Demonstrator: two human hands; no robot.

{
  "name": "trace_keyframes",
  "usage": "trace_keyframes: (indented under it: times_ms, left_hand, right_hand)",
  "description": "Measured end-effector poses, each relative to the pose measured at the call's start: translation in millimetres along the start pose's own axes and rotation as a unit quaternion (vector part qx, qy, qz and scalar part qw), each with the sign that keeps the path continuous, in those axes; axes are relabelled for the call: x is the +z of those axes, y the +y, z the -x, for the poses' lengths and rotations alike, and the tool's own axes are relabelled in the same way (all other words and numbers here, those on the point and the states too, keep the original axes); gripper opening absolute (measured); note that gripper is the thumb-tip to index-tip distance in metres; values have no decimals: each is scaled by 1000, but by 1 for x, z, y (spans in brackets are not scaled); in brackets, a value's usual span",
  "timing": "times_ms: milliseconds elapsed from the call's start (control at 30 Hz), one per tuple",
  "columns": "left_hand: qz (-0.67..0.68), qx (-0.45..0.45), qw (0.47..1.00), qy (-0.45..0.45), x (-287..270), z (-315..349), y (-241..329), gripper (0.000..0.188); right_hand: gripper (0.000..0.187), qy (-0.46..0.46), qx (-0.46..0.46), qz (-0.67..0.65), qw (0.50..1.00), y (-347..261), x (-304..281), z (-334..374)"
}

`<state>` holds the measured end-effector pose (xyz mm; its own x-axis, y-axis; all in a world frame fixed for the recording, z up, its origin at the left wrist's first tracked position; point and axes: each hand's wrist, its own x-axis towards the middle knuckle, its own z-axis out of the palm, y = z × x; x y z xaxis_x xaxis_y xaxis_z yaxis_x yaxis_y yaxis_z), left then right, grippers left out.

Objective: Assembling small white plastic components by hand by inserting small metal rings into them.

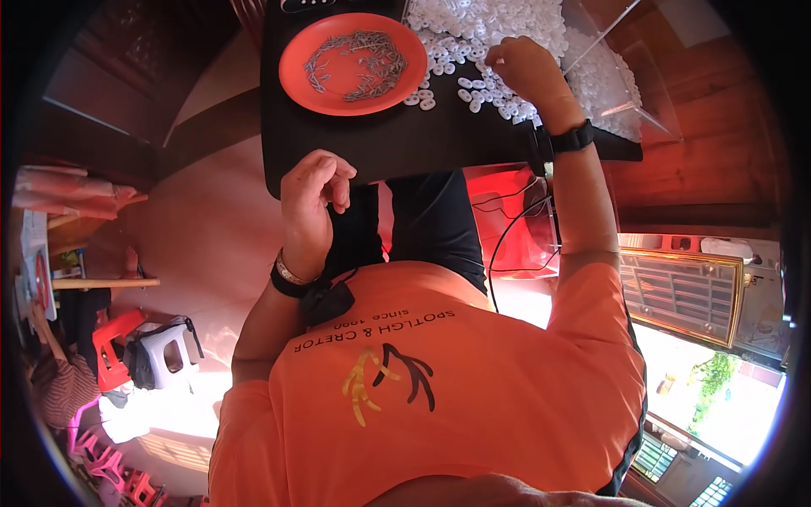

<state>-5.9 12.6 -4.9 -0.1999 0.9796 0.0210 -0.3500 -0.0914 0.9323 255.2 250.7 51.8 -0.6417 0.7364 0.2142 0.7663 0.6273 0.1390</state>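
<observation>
A heap of small white plastic pieces (473, 21), oval with two holes each, covers the far right of the black table (405, 144). My right hand (532, 74) rests over the near part of that heap, fingers bent down and drawn together; whatever lies between the fingertips is hidden. My left hand (314, 198) hovers by the table's near edge, fingers curled in toward the thumb, and I cannot make out anything in them. To its far side stands a round orange-red plate (296, 80) with many small grey metal screws or nails (384, 68) scattered on it.
A clear-sided container (604, 84) with more white pieces borders the heap on the right. Black cables (498, 245) hang below the table's right side, near a red stool (515, 228). Another person (68, 389) sits at far left, near several plastic stools (118, 346).
</observation>
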Motion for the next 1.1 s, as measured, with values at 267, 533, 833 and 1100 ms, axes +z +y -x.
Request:
trace_keyframes:
  times_ms: [267,533,833,1100]
  left_hand:
    - [-15,-3,1000,-3,2,1,1,29]
    - [-16,-13,1000,2,2,2,2,30]
    - [-23,-15,1000,-2,4,3,3,31]
    - [-59,-14,998,-11,7,2,7,29]
  right_hand:
    - [8,21,-43,19,999,-9,12,9]
    - [10,46,-54,35,997,-16,24,-2]
    - [20,22,-1,-45,999,-6,15,6]
    - [23,-34,37,-407,912,-35,-12,20]
